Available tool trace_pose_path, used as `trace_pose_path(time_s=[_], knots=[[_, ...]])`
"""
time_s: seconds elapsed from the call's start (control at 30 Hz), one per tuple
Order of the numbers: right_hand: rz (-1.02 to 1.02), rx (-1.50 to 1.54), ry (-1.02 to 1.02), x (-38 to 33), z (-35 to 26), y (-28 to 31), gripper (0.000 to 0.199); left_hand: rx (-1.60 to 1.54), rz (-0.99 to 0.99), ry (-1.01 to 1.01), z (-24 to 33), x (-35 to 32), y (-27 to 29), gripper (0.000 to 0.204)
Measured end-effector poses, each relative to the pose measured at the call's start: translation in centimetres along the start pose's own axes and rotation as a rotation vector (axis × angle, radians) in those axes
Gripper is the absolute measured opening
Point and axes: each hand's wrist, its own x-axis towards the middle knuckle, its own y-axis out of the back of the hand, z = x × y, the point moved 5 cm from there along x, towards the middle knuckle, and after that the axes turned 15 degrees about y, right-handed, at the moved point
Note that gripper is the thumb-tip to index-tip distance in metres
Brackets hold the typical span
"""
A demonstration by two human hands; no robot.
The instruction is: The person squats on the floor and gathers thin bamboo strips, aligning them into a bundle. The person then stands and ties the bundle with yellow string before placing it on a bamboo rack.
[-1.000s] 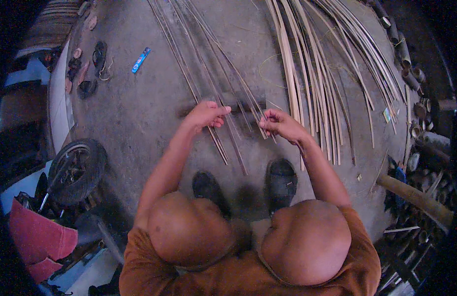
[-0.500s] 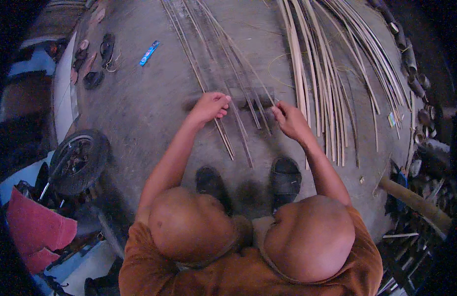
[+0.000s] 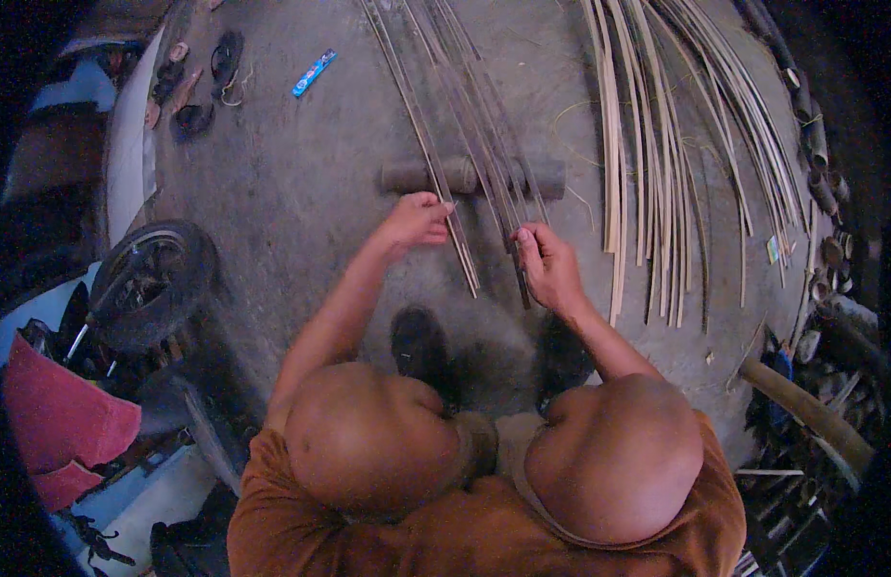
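Observation:
My left hand is closed, its fingertips around a pair of thin bamboo strips that run away from me. My right hand pinches the near part of a loose bundle of darker bamboo strips between thumb and fingers. Both sets of strips pass over a short, thick bamboo log lying crosswise on the floor just beyond my hands. The near ends of the left strips stick out past my left hand, toward my feet. How many strips each hand holds is hard to make out.
Many pale bamboo strips lie on the concrete floor to the right. A blue packet and sandals lie far left. At left stand a wheel and a red cloth. A thick pole is at right.
My right hand has moved a little nearer and left, drawing the darker strips closer together. My left hand stays by its strips. The whole view has shifted slightly.

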Motion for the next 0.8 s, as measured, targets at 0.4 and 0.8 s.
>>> trace_pose_path(time_s=[0.4, 0.8], knots=[[-0.424, 0.406, -0.311, 0.9, -0.3, -3.7, 0.025, -0.250, -0.088, -0.111, 1.6, -3.0, -1.2, 0.022], [-0.157, 0.118, -0.063, 2.7, -1.4, -0.2, 0.025, -0.209, 0.026, -0.222, 3.0, -1.9, -0.9, 0.021]])
